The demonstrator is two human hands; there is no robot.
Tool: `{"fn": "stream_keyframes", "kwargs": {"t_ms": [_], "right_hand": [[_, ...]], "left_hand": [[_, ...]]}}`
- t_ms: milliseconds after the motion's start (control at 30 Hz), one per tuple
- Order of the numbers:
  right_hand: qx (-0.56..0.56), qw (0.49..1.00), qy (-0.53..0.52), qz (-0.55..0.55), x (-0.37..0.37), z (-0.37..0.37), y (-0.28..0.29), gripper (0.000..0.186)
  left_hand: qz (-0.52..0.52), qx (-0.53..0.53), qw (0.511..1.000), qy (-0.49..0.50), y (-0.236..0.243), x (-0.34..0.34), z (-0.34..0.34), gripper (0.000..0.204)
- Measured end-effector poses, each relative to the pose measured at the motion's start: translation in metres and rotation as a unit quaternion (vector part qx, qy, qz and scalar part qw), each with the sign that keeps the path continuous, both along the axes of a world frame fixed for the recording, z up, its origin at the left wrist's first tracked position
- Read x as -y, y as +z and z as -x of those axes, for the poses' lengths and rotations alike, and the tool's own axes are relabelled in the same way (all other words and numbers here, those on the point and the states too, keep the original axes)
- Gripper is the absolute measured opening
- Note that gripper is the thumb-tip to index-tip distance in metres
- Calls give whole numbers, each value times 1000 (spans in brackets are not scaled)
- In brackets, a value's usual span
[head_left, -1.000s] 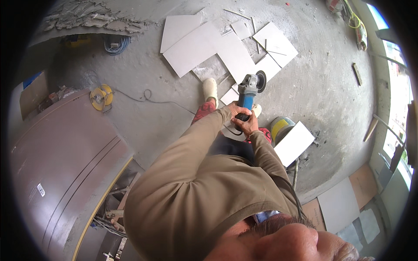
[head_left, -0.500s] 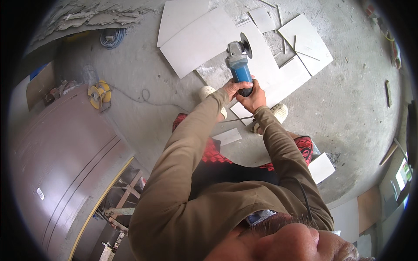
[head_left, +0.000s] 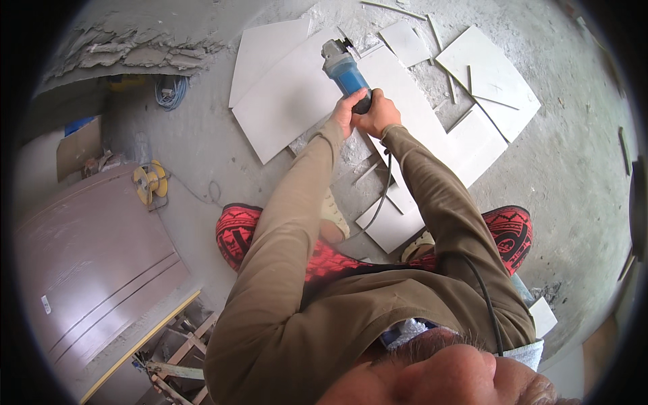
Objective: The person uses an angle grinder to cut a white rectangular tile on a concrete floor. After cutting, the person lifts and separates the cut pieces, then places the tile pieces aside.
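Both arms reach forward with a blue angle grinder (head_left: 347, 75), held out over pale tiles. My left hand (head_left: 345, 113) is wrapped round the left of its dark rear end. On the other side of that end, my right hand (head_left: 380, 115) is closed too. The grinder's grey metal head points away from me, with its dark disc (head_left: 347, 44) seen nearly edge-on. A dark cable (head_left: 386, 192) trails from the grinder toward my feet. Beneath the tool lies a large off-white tile (head_left: 283, 98). Whether the disc touches a tile I cannot tell.
Another broad tile (head_left: 496, 84) lies at the right with narrow offcut strips (head_left: 471, 81) on and around it. A yellow cable reel (head_left: 150, 182) stands at the left beside a brown panel (head_left: 101, 250). Coiled blue cable (head_left: 171, 92) lies farther back.
The grinder and both hands have moved farther away and slightly left. Its disc now shows edge-on. My knees are bent wider and appear lower down, and the view has shifted.
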State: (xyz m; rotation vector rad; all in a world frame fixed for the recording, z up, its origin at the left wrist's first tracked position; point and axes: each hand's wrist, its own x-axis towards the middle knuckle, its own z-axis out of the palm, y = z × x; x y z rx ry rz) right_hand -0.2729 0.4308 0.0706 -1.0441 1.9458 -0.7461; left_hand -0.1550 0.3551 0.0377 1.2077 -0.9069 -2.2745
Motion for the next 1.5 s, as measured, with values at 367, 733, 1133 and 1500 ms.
{"fn": "stream_keyframes", "kwargs": {"t_ms": [367, 733, 1133, 1500], "right_hand": [[21, 999, 24, 4, 8, 2, -11, 68], [4, 999, -14, 34, 36, 9, -79, 69], [-10, 999, 14, 35, 31, 18, -108, 65], [-20, 999, 20, 27, 47, 13, -116, 68]], "left_hand": [[111, 101, 987, -57, -30, -9, -29, 54], [259, 234, 934, -77, -63, 22, -28, 64], [218, 140, 966, 12, -91, 33, -3, 42], [161, 156, 973, 59, -68, 19, 4, 48]]}}
